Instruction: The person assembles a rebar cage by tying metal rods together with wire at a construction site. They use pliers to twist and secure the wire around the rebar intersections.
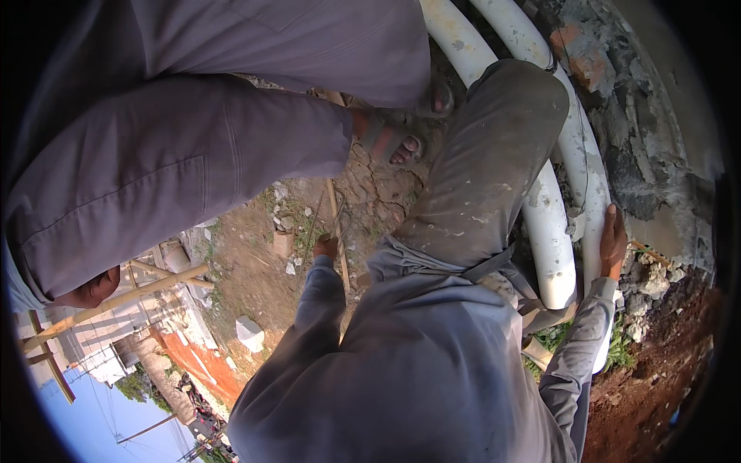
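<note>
Gripping the white pipe, the right hand wraps its rim. Left hand pinches a thin stick. Pipe looks stiff, smooth, likely light

Daylit, soft and even, brightest at the lower left where blue sky shows. Grey clothing in open shade, no hard shadows or glare. Strong fisheye bending toward a black rim. Mild softness throughout, detail smeared near the edges.
</note>
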A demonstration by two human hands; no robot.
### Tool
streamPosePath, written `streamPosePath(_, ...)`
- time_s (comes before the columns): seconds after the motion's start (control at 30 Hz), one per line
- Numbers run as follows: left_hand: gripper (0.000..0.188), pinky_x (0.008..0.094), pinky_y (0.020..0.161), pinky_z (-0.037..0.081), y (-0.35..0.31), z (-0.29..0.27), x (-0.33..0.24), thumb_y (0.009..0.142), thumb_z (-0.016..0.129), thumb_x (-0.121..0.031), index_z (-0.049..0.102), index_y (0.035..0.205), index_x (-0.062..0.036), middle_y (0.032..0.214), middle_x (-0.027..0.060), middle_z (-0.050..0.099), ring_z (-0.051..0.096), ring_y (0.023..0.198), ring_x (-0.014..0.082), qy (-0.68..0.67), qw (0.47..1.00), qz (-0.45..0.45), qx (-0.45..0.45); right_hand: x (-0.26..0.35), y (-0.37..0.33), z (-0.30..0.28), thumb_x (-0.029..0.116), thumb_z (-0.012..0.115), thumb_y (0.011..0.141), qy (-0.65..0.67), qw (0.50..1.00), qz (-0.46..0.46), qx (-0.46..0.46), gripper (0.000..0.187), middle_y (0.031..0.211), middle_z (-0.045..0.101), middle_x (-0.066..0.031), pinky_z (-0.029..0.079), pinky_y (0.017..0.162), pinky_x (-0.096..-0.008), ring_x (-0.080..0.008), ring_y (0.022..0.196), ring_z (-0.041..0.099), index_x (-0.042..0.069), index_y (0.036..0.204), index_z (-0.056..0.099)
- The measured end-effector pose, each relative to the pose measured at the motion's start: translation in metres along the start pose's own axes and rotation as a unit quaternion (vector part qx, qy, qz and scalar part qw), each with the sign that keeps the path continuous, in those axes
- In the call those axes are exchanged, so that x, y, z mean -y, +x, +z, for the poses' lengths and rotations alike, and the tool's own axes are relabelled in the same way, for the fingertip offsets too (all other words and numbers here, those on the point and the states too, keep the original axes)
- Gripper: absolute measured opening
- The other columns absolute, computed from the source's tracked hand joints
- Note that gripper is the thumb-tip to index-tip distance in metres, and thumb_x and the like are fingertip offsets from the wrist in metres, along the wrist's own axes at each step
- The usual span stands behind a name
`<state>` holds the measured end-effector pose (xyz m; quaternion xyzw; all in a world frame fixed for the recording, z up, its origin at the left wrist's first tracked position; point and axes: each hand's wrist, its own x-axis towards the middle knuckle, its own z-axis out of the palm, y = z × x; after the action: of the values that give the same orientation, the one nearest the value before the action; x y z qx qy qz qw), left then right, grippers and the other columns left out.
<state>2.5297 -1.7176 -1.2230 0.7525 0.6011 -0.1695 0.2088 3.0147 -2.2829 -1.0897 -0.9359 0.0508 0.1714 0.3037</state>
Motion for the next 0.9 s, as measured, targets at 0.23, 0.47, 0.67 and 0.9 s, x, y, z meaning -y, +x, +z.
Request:
streamPosePath(0.23,0.060,0.0426,0.095,0.047,0.057,0.046,0.003,0.081,0.064,-0.037,0.050,0.135,-0.0136,0.118,0.0187,0.064,0.060,0.112,0.0349,0.026,0.999,0.000,0.030,-0.002,0.003,0.003,0.066,0.032,0.095,-0.009,1.000,0.015,0.010,0.081,0.136,0.051,-0.0253,0.035,0.107,-0.0387,-0.0385,0.128,0.047,-0.001,0.137,0.048)
streamPosePath(0.47,0.065,0.0421,0.099,0.045,0.089,0.041,-0.040,0.085,0.064,-0.035,0.041,0.144,-0.0185,0.124,0.0209,0.061,0.058,0.115,0.0355,0.062,0.996,-0.026,0.063,-0.010,0.004,0.002,0.067,0.033,0.094,-0.005,1.000,0.017,0.001,0.083,0.139,0.047,-0.0258,0.033,0.109,-0.0386,-0.0379,0.131,0.043,-0.002,0.139,0.045)
streamPosePath(0.67,0.062,0.0400,0.105,0.040,0.058,0.062,-0.049,0.085,0.063,-0.022,0.042,0.143,-0.0179,0.145,0.0176,0.042,0.046,0.129,0.0344,0.053,0.994,0.000,0.100,-0.018,0.006,0.008,0.067,0.032,0.094,-0.013,1.000,0.016,-0.022,0.084,0.137,0.049,-0.0262,0.035,0.106,-0.0390,-0.0378,0.128,0.047,-0.004,0.138,0.044)
streamPosePath(0.9,0.048,0.0407,0.103,0.042,0.006,0.097,-0.011,0.085,0.064,-0.021,0.054,0.132,-0.0140,0.138,0.0161,0.050,0.050,0.124,0.0353,-0.068,0.997,0.048,0.000,-0.006,0.004,0.006,0.064,0.032,0.095,0.039,0.999,0.027,0.013,0.084,0.139,0.046,-0.0274,0.033,0.107,-0.0371,-0.0357,0.129,0.045,-0.007,0.140,0.040)
